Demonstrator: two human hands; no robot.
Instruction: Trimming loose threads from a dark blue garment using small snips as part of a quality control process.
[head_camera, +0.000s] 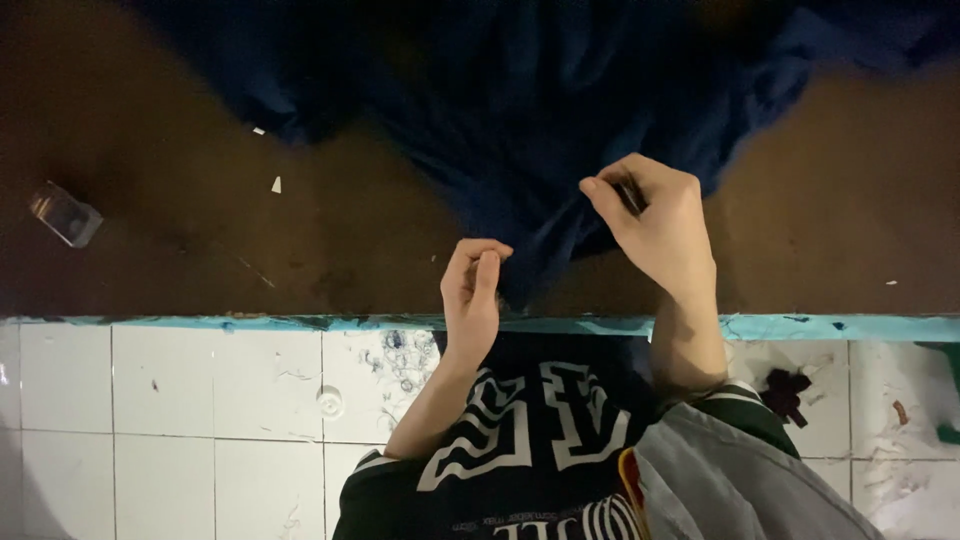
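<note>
Head camera looks straight down, close over table (200, 250).

A small clear plastic piece (65, 213) is sitting on the brown tabletop (200, 250), a couple of white scraps (276, 185) are lying nearby, and the white tiled floor (200, 420) below is looking pretty scuffed.

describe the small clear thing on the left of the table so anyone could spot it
Start at the brown table, well to the left of the blue cloth. Near the left edge lies a small clear block, glassy and boxy, unlike the tiny white scraps nearby.
</note>
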